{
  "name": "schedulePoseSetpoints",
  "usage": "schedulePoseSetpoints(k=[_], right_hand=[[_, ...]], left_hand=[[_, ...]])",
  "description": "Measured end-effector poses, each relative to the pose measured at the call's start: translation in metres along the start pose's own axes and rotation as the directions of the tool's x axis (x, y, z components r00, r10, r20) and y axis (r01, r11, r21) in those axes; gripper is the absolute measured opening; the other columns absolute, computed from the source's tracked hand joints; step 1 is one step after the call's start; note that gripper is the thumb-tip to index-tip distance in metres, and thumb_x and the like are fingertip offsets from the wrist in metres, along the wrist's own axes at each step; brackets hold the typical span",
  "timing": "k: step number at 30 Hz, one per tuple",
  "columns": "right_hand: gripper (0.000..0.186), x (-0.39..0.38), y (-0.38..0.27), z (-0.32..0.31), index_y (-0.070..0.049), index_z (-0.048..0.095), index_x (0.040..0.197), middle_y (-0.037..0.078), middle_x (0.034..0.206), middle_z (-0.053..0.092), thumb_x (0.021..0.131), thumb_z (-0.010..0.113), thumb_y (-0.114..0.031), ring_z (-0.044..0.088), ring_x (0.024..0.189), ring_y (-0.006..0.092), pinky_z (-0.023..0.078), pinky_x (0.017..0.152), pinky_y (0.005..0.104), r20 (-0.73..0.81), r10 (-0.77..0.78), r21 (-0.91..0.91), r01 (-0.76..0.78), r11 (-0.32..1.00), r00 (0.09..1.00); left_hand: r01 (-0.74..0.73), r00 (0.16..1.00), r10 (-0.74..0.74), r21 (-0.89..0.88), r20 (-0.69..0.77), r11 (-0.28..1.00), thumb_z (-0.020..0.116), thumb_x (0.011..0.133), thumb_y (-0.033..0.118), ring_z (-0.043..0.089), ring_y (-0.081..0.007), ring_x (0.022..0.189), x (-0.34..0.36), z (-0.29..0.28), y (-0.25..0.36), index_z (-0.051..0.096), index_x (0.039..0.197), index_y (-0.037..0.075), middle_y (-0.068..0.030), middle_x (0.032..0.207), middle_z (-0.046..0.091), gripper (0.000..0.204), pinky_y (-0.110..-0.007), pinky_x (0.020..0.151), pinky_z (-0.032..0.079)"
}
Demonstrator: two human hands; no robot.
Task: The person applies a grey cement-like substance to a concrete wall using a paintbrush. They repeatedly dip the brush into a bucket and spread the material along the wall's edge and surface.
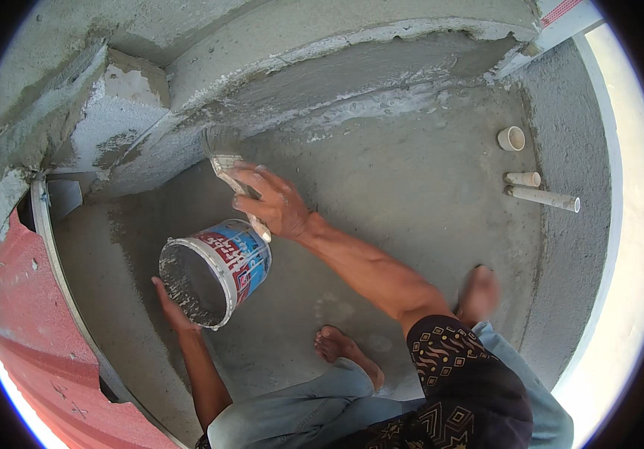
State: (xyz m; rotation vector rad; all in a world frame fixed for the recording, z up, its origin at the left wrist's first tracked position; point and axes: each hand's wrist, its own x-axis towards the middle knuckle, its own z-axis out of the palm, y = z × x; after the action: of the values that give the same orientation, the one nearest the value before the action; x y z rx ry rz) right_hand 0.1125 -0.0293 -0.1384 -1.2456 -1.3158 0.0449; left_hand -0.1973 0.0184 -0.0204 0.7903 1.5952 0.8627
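My right hand (270, 202) grips a wide, pale-crusted paintbrush (225, 168), its bristles pointing up toward the rough grey cement ledge (157, 161) ahead. Below the brush, my left hand (176, 307) holds a white-rimmed plastic bucket (251, 258) with a red and blue label, supporting it at the lower left side. The bucket is tilted toward the left, showing a wet grey mix inside, with grey smears on its inner wall. My left fingertips are partly hidden behind the bucket.
Grey floor (382, 187) lies under my bare feet. Three white pipe stubs (543, 198) stand out at the right, beside a low cement kerb (569, 112). A red corrugated panel (26, 299) with a metal edge runs along the left. Cement walls curve across the top.
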Motion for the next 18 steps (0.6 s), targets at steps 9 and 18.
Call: schedulePoseSetpoints(k=[9,18], right_hand=[[0.025,-0.017,0.059,-0.153,-0.006,0.073,0.088,0.021,0.131,0.069,0.071,0.076,0.013,0.072,0.112,0.0403,0.062,0.086,0.0454,-0.216,0.004,-0.308,-0.072,0.949,0.976],[0.024,-0.003,0.050,-0.246,-0.003,0.066,0.099,0.024,0.130,0.066,0.088,0.074,0.016,0.068,0.105,0.0315,0.058,0.081,0.0417,-0.612,-0.133,-0.625,-0.374,0.685,0.780]], left_hand=[[0.037,0.998,-0.035,-0.044,0.045,0.998,0.051,0.108,0.064,0.059,-0.0334,0.137,0.012,-0.015,-0.006,0.051,0.155,0.001,-0.0166,0.155,0.056,0.079,-0.047,0.117,0.049],[0.051,0.999,-0.051,-0.041,0.015,0.998,0.054,0.106,0.065,0.060,-0.0316,0.137,0.007,-0.014,-0.001,0.052,0.155,0.001,-0.0155,0.155,0.057,0.080,-0.045,0.116,0.048]])
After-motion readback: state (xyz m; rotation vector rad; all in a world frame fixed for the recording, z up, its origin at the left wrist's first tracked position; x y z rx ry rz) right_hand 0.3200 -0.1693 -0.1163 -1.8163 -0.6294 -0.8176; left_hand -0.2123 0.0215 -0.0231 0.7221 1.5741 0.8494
